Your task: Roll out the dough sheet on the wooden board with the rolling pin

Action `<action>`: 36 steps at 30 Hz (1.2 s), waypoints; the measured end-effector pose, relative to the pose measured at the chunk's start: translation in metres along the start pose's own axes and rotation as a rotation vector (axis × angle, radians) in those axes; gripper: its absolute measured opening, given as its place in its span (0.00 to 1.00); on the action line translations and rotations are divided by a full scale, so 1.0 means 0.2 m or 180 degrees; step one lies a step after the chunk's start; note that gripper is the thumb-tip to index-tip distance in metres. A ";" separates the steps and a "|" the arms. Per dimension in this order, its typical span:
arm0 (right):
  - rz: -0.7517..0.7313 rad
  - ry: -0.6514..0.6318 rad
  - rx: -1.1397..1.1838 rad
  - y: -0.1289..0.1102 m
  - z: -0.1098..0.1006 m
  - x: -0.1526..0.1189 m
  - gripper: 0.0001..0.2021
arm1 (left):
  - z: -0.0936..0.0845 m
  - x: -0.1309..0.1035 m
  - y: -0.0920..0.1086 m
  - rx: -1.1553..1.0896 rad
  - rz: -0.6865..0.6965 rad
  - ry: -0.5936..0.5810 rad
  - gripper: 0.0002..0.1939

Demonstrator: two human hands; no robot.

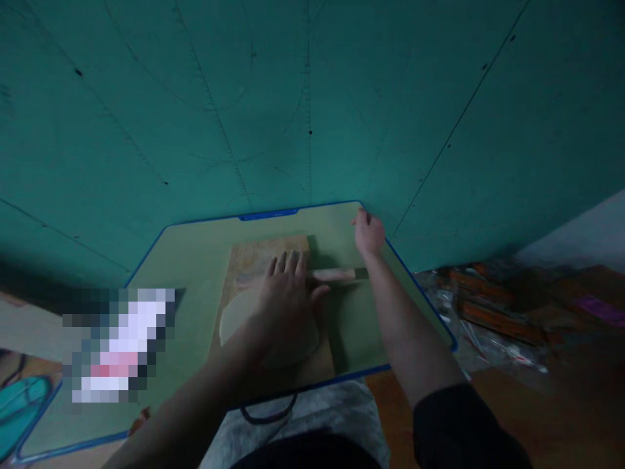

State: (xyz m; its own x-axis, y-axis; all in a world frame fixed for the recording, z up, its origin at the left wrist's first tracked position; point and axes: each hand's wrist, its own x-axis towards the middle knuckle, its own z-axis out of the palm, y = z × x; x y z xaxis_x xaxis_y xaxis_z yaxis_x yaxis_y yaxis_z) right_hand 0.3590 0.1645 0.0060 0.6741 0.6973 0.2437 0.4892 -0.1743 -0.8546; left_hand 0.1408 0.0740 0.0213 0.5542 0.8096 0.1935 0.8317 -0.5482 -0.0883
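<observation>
Near the middle, a wooden board (244,255) lies on the pale green tabletop (195,254). A flat, round sheet of dough (240,318) rests on the board, partly hidden by my left hand and forearm. My left hand (288,280) lies palm down with fingers stretched out over a wooden rolling pin (334,275) at the dough's far edge. The pin lies crosswise and sticks out past the board's right side. My right hand (368,232) is closed at the table's back right corner, beyond the pin's right end. Whatever its fingers hold is hidden.
A green wall (273,104) rises behind the table. A pixelated pale object (129,342) is at the table's left. Plastic-wrapped brown items (502,319) are on the floor at the right. A turquoise object (22,404) shows at the lower left.
</observation>
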 end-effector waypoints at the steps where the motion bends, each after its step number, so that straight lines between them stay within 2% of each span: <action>1: -0.0028 -0.0013 -0.0023 0.00 0.00 0.00 0.24 | 0.00 -0.06 0.02 0.0031 0.0104 0.0079 0.40; 3: -0.0094 -0.0033 -0.0042 -0.01 0.00 0.01 0.25 | -0.01 -0.13 0.03 0.0052 0.0208 0.0127 0.40; 5: -0.0169 -0.0055 -0.0029 -0.01 0.01 0.01 0.25 | 0.00 -0.12 0.03 0.0022 0.0157 0.0088 0.43; 9: -0.0230 -0.0102 0.0045 -0.01 0.02 0.01 0.25 | 0.03 0.08 -0.03 -0.0083 -0.0084 -0.0142 0.44; 12: -0.0174 -0.0136 0.0088 0.00 0.03 0.01 0.24 | 0.02 0.23 -0.09 -0.0177 -0.0070 -0.0266 0.38; 15: -0.0197 -0.0158 0.0135 0.03 0.03 0.01 0.24 | 0.01 0.28 -0.12 -0.0249 0.0037 -0.0228 0.31; 18: -0.0243 -0.0148 0.0177 0.05 0.04 0.01 0.24 | 0.04 0.20 -0.11 -0.0234 0.0073 -0.0093 0.27; 22: -0.0282 -0.0203 0.0208 0.06 0.06 0.02 0.25 | 0.06 -0.03 -0.08 -0.0143 0.0368 0.0148 0.22; 25: -0.0329 -0.0288 0.0194 0.07 0.08 0.02 0.25 | 0.06 -0.18 -0.10 -0.0031 0.0443 0.0373 0.18; 29: -0.0392 -0.0354 0.0138 0.08 0.09 0.02 0.25 | 0.02 -0.29 -0.16 -0.0088 0.0476 0.0439 0.14; 32: -0.0472 -0.0415 0.0077 0.08 0.09 0.02 0.25 | -0.05 -0.34 -0.20 -0.0368 0.0479 0.0433 0.14; 36: -0.0667 -0.0602 -0.0035 0.07 0.09 0.00 0.23 | -0.11 -0.41 -0.26 -0.0737 0.0280 0.0237 0.17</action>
State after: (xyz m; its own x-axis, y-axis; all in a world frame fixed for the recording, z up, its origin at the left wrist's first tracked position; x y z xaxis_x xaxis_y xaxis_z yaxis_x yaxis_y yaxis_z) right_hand 0.3559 0.1756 -0.0145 0.4428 0.8361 0.3239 0.6138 -0.0194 -0.7892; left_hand 0.0523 0.0317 0.0317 0.6128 0.7437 0.2670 0.7456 -0.6562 0.1165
